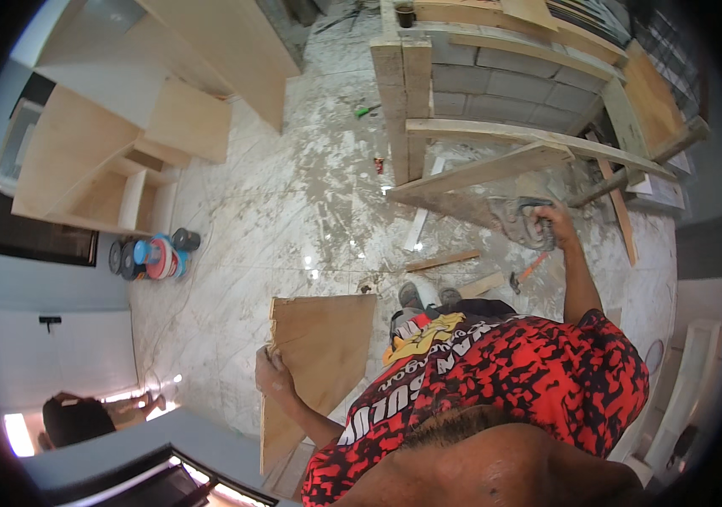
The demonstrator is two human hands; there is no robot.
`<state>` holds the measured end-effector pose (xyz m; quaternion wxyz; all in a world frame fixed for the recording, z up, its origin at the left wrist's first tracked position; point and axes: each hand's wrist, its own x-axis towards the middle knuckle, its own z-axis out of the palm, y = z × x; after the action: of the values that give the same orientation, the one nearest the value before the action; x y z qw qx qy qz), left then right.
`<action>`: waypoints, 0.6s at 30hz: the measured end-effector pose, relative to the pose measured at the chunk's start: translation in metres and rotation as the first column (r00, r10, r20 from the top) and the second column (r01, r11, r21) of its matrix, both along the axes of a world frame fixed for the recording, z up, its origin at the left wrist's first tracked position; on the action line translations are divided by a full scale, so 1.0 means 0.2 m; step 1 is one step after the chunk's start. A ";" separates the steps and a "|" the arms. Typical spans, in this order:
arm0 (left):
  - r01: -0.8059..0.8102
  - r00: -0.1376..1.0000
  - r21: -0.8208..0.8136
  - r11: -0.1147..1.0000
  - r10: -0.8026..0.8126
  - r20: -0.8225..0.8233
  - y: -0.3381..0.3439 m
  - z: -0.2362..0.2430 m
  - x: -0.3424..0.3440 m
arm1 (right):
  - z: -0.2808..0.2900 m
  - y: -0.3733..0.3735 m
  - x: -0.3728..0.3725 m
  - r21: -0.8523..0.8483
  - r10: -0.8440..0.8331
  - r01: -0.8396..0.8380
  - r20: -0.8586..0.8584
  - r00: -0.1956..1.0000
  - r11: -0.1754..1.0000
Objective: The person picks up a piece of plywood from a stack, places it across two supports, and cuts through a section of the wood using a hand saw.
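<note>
Two bare hands are seen, each occupied. One sheet (327, 346) of brown plywood, flat-faced and rough along its edge, is held at its left side by the left hand (273, 373), with the fingers curled on the edge; whether the sheet's lower end rests on the floor (234, 245) cannot be told. One saw (520, 221), or a tool much like one, is gripped at its grey handle by the right hand (554, 225), the fingers wrapped round; its tapering blade is pointed leftward, just beside a slanting board (492, 171). Two shoes (410, 295) are seen between the hands. Near them one hammer (530, 271) with an orange handle is laid on the floor, as is one short wooden stick (443, 260). Farther off, one green-handled tool (367, 111) is seen. The floor is of pale, veined, glossy tile, smeared with grey dust. A wall (509, 84) of grey rectangular blocks is framed by rough timber (390, 110). Smooth, boxy plywood cabinets (82, 148) are stood at the left. White lettering is printed across one red-and-black shirt (513, 363).
</note>
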<state>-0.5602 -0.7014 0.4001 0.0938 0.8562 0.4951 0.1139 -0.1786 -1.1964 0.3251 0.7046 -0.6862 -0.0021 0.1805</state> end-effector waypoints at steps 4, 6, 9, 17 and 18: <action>0.151 0.987 0.016 0.988 -0.152 0.055 0.13 0.01 0.08 | 0.19 -0.28 -0.11 0.003 -0.320 0.327 -0.198 0.927 0.945; 0.220 0.975 -0.003 0.975 -0.220 0.039 0.17 0.02 0.12 | 0.20 -0.34 -0.14 0.220 -0.337 0.365 -0.153 0.929 0.905; 0.375 0.924 -0.038 0.926 -0.370 0.095 0.25 0.07 0.18 | 0.09 -0.26 -0.07 0.359 -0.483 0.526 -0.210 0.850 0.771; 0.653 0.755 -0.056 0.755 -0.644 0.120 0.20 0.37 0.51 | -0.30 0.40 0.79 0.581 -0.376 0.501 -0.332 0.865 0.641; 0.662 0.748 -0.071 0.746 -0.654 0.109 0.16 0.40 0.55 | -0.32 0.46 0.88 0.546 -0.380 0.535 -0.379 0.844 0.644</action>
<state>-0.4497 -0.6701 0.4811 0.1916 0.9646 0.1627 0.0803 -0.0032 -1.1037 0.2618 0.9107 -0.3598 0.1934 0.0618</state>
